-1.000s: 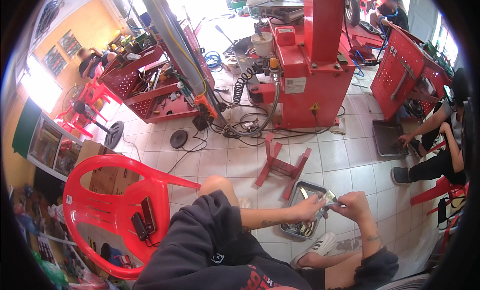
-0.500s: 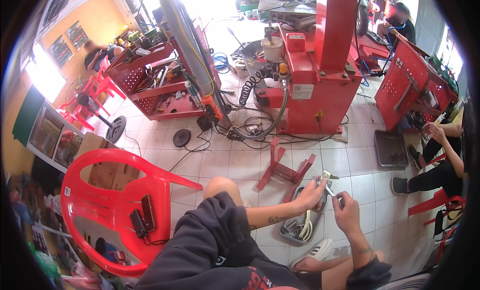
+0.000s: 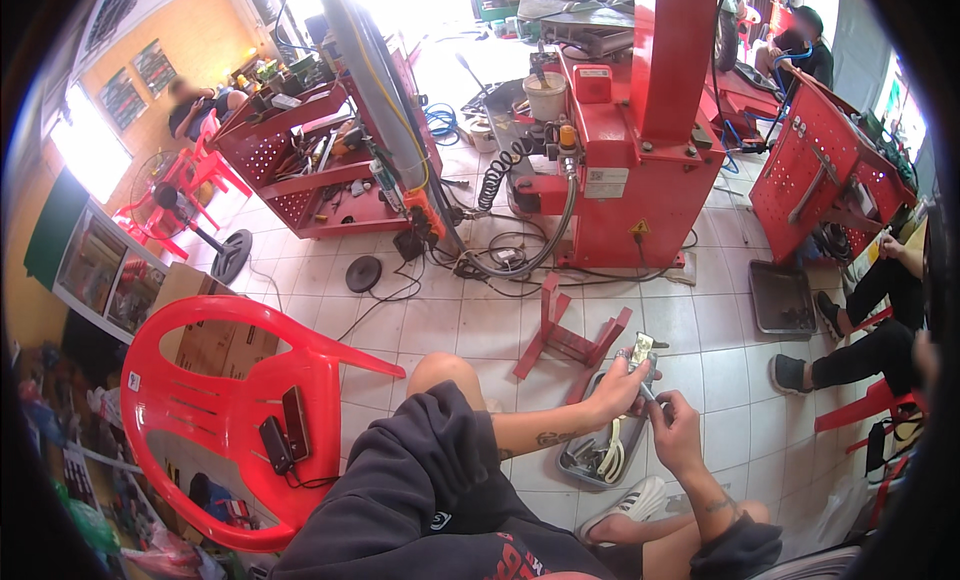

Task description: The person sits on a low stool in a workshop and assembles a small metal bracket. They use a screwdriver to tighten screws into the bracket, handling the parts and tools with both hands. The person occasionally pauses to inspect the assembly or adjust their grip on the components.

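My left hand (image 3: 618, 392) is closed around a small metal part (image 3: 643, 348), whose pale, yellowish end sticks out beyond the fingers. Against its near side my right hand (image 3: 676, 432) pinches a thin rod-like tool (image 3: 650, 391); its exact kind is too small to make out. Both hands are close together above a grey tray (image 3: 588, 476) on the floor. In the tray lies a cream-coloured curved part (image 3: 613, 450) among other pieces, partly covered by my left hand and forearm.
A red metal stand (image 3: 565, 342) is on the tiles just beyond the tray. At left, a red plastic chair (image 3: 225, 380) holds two dark oblong devices. Farther off are a red lift (image 3: 640, 200), cables, a tool cart (image 3: 320, 185) and a black tray (image 3: 782, 298). A person sits at right.
My right hand has moved slightly left and up, closer to my left hand. The metal part has turned, its end now pointing more upward. The person at right has shifted their hands and foot.
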### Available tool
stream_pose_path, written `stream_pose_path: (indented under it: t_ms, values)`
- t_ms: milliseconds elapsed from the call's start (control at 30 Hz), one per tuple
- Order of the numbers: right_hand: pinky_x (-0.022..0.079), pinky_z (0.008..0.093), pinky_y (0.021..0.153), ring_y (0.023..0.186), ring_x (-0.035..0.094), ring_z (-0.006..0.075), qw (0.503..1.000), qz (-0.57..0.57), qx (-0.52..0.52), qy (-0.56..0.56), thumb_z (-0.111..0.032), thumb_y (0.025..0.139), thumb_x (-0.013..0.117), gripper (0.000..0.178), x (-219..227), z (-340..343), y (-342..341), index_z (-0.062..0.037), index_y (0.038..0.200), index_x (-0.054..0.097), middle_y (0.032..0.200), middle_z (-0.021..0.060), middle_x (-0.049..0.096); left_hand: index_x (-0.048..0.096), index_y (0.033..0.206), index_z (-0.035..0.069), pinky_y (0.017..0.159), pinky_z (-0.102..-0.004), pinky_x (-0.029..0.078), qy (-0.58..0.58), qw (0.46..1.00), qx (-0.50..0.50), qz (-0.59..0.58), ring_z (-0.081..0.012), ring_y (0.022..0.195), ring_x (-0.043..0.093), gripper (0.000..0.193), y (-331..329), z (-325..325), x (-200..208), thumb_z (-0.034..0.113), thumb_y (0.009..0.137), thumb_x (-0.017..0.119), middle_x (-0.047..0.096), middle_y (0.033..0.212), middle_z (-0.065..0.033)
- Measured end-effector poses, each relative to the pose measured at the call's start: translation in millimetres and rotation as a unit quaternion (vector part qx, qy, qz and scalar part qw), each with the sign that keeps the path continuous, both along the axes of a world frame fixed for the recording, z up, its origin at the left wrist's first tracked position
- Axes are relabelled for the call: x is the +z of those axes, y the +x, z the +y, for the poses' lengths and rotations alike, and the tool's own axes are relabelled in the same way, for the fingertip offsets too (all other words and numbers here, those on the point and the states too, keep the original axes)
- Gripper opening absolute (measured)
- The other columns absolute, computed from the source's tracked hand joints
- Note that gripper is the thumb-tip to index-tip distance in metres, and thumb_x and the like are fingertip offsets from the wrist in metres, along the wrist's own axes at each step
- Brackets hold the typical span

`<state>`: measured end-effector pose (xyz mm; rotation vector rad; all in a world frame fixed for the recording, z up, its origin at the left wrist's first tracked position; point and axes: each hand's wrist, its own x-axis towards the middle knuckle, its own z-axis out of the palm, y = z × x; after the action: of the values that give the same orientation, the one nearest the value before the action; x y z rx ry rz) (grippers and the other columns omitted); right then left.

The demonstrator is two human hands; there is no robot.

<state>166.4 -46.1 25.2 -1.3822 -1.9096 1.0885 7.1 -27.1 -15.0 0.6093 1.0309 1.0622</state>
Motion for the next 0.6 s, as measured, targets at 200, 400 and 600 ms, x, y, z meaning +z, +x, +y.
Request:
stream_pose_path:
  t_ms: [200,400,600]
  values:
    - [0.033,0.0292,0.047,0.051,0.044,0.008,1.0,-0.009,-0.012,-0.006,-0.014,0.094,0.061,0.016,4,2,-2,0.0021,0.093,0.059,0.057,0.0051,0.054,0.024,0.14,0.005,0.045,-0.0258,0.041,0.001,1.0,0.013,-0.013,-0.008,0.053,0.049,0.05,-2,-2,7,0.029,0.103,0.048,0.064,0.104,-0.0073]
    - [0.034,0.0292,0.048,0.052,0.045,0.0091,0.994,0.041,-0.015,-0.102,-0.014,0.093,0.061,0.018,-10,4,2,0.0026,0.088,0.061,0.057,0.0048,0.054,0.031,0.138,0.005,0.044,-0.0271,0.042,-0.027,0.999,0.021,0.037,-0.0091,0.054,0.051,0.048,-5,-10,9,0.028,0.101,0.052,0.066,0.1,-0.0081]
    - [0.043,0.0338,0.055,0.057,0.052,0.0134,0.996,-0.045,0.006,-0.077,-0.022,0.092,0.061,0.028,-21,17,23,0.0026,0.082,0.068,0.06,0.0099,0.06,0.041,0.131,0.008,0.045,-0.0298,0.047,-0.018,0.991,-0.004,0.132,-0.0129,0.059,0.055,0.039,4,5,-3,0.029,0.1,0.053,0.064,0.094,-0.008]
